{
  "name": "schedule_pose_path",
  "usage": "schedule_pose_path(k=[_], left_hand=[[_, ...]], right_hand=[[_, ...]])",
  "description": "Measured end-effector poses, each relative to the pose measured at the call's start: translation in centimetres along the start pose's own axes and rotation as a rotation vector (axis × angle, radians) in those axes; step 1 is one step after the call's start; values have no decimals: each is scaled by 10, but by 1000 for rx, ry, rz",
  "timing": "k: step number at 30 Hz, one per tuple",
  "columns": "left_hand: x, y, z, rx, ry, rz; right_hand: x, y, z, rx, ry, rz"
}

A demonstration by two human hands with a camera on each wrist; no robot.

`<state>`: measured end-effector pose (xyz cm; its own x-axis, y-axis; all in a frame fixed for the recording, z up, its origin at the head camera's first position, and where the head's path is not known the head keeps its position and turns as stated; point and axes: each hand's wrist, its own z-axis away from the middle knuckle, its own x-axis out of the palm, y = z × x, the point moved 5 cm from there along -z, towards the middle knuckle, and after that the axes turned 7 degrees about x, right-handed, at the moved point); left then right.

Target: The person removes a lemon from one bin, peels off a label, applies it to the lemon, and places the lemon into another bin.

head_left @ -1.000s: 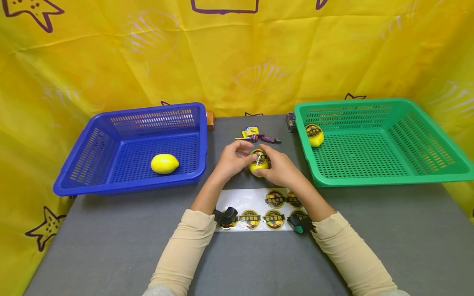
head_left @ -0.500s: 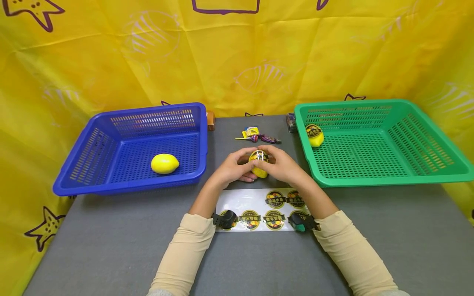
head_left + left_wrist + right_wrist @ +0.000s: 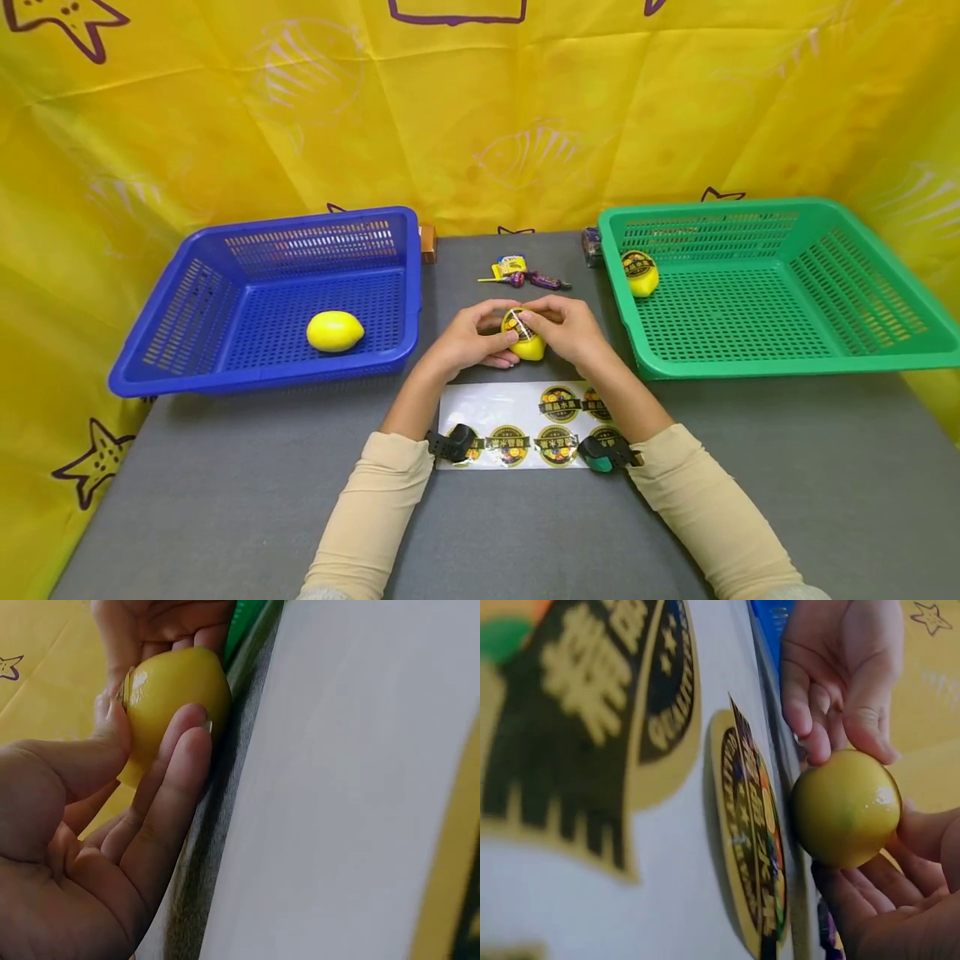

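Together, both hands hold a stickered lemon.

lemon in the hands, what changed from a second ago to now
The held lemon has turned: the band on its sticker, level before, now slants. The right hand moved its thumb from the near side up onto the sticker; the left hand now shows fingertips low beside the fruit. Both hands hold it. The blue basket, green basket and sticker sheet stayed put.
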<state>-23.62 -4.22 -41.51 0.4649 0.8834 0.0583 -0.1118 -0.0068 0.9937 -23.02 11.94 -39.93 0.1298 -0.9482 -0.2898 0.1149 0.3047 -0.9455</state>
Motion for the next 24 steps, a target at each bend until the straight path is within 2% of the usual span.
schedule_pose_path(k=[3, 8, 11, 14, 17, 19, 22, 24], left_hand=[[-1, 1, -1, 8, -16, -14], [-2, -1, -2, 17, -22, -33], [-4, -1, -3, 19, -11, -60], [-7, -1, -3, 28, 22, -100], [-10, 0, -3, 39, 47, -122], [-10, 0, -3, 44, 54, -123], [-9, 1, -2, 44, 52, -110], [-8, 2, -1, 39, 48, -111]], right_hand=[[-2, 3, -1, 16, 13, -74], [-4, 12, -4, 100, 9, -207], [-4, 14, -5, 154, -28, -253], [-2, 11, -5, 176, -103, -255], [0, 3, 0, 126, -170, -126], [1, -6, 5, 31, -194, 50], [4, -15, 12, -101, -160, 350], [7, -20, 16, -156, -118, 488]])
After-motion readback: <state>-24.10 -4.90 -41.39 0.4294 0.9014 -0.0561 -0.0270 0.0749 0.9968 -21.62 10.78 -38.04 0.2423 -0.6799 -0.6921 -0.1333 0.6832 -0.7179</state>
